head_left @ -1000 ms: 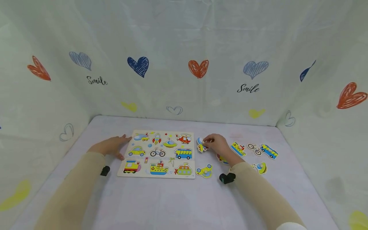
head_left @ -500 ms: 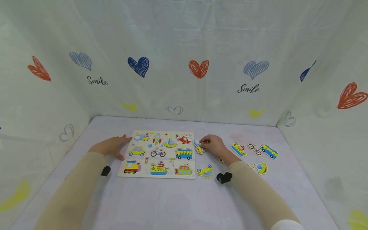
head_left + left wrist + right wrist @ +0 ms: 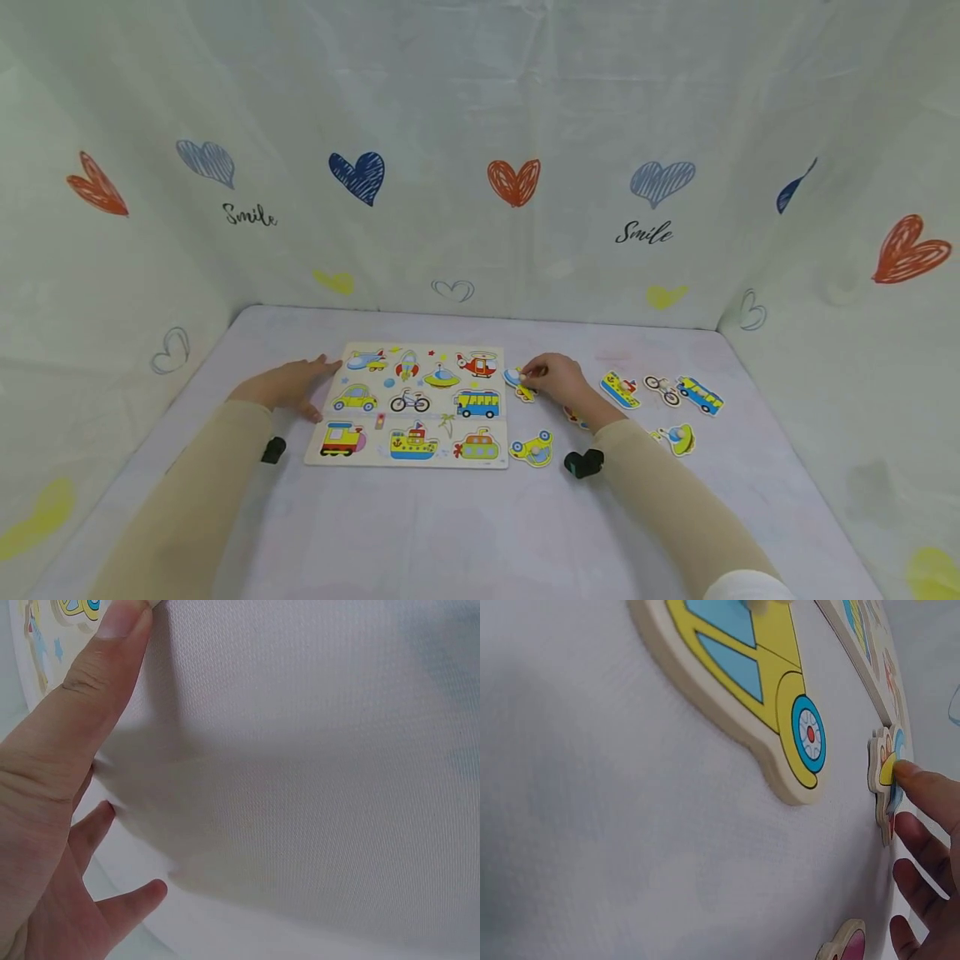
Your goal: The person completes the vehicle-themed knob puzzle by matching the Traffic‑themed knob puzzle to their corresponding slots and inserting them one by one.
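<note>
The wooden peg puzzle board [image 3: 420, 421] lies flat with vehicle pictures on it. My left hand [image 3: 288, 385] rests at its left edge with fingers and thumb spread; the left wrist view shows the thumb [image 3: 112, 660] at the board's corner. Just past the board's right edge, my right hand [image 3: 558, 377] pinches the knob of a blue and yellow airplane puzzle piece [image 3: 516, 380]. In the right wrist view the thumb is against this airplane piece [image 3: 889, 769], and its layered edges overlap there. A yellow car piece [image 3: 531, 449] lies nearer, upside down.
Right of my right hand lie a ship piece [image 3: 621, 389], a bicycle piece [image 3: 662, 390], a bus piece [image 3: 700, 395] and a flying saucer piece [image 3: 681, 438]. Another piece [image 3: 576, 418] is partly hidden under my right wrist. Printed cloth walls surround the table [image 3: 405, 533].
My right hand has moved slightly left, and the airplane piece has shifted left toward the board with it. The left hand stays at the board's edge.
</note>
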